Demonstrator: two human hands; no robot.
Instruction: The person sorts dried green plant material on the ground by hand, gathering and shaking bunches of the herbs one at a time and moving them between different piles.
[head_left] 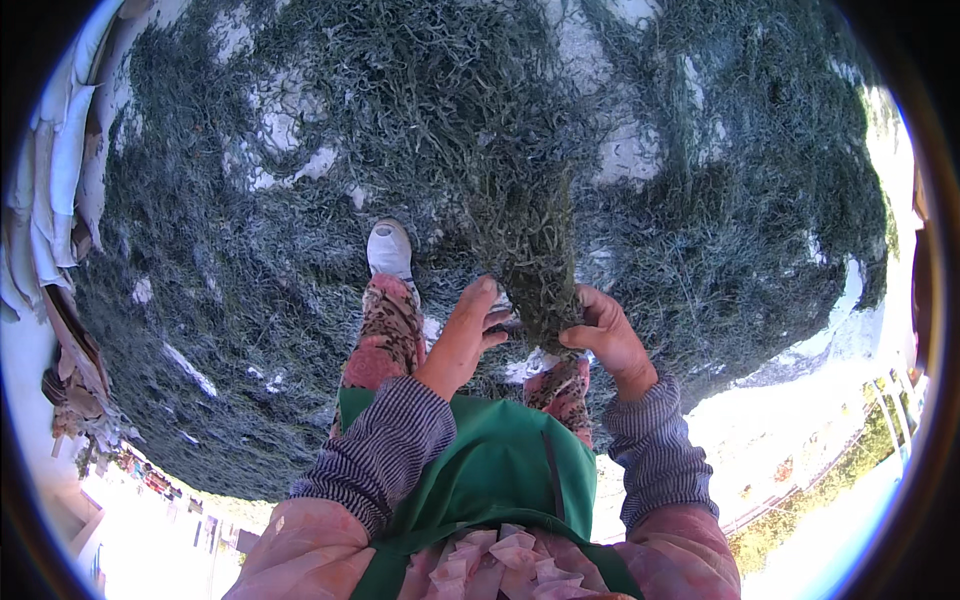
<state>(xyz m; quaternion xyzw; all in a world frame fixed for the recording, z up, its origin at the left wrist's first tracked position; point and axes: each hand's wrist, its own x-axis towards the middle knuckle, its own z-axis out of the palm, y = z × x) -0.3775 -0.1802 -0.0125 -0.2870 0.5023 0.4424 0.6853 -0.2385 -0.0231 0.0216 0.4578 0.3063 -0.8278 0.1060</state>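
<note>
A thick clump of dark green, stringy plant strands, seaweed-like in look, hangs or rises in front of me between my two hands. My right hand pinches the clump's lower right edge between thumb and fingers. On the clump's other side is my left hand, its thumb and fingers apart and a small gap between them and the strands. More of the same strands lie in a wide, tangled layer all around my feet.
Pale ground or sheeting shows through gaps in the layer. My white shoe stands among the strands. A green apron covers my lap. Folded pale sheets lie along the far left edge. Bright ground borders the layer at the right.
</note>
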